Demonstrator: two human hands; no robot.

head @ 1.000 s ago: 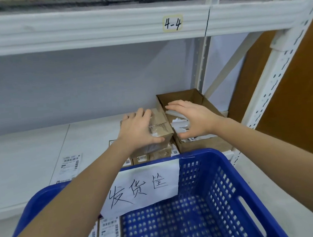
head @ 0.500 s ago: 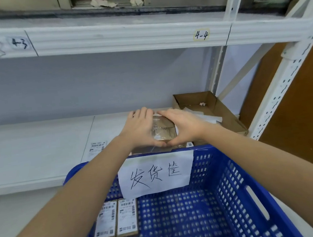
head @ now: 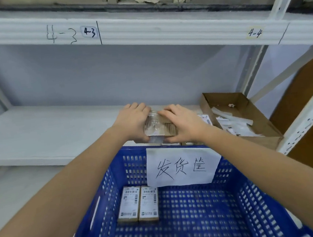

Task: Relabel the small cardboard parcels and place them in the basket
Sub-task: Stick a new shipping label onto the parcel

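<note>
While both hands, left hand point(head: 133, 123) and right hand point(head: 184, 124), grip one parcel point(head: 159, 126) above the shelf point(head: 48, 132), their fingers steady it, likely for labelling.

The right hand point(head: 186, 124), which a second ago hovers open over the open cardboard box point(head: 243, 117) of paper strips, now comes across to the small parcel point(head: 160, 128) and grips its right side, opposite the left hand point(head: 134, 123). The parcel, earlier tilted up in the left hand alone, now lies flatter between both hands, above the far rim of the blue basket point(head: 254, 195).
</note>
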